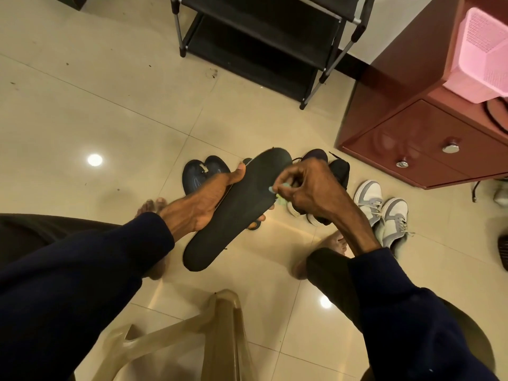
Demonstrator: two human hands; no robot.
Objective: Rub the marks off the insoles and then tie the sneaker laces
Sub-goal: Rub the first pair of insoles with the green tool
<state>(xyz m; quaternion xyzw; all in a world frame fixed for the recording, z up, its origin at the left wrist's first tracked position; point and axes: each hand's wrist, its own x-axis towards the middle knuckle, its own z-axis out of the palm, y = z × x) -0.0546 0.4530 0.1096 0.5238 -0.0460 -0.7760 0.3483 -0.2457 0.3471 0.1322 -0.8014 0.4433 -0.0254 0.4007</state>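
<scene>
My left hand (204,200) grips a long black insole (239,210) from below, thumb on its left edge, holding it above the floor. My right hand (305,188) pinches a small light blue-green eraser (276,192) and presses it against the insole's right edge near the middle. Two more dark insoles (202,171) lie on the floor behind my left hand. A pair of black sneakers (336,169) sits behind my right hand, mostly hidden. To the right on the floor stands a grey and white laced pair of sneakers (384,213).
A black shoe rack (264,42) stands ahead on the tiled floor. At the right stands a dark red cabinet (420,138) with a pink basket (483,53) on it. A translucent plastic stool (220,334) is between my legs, my bare feet either side.
</scene>
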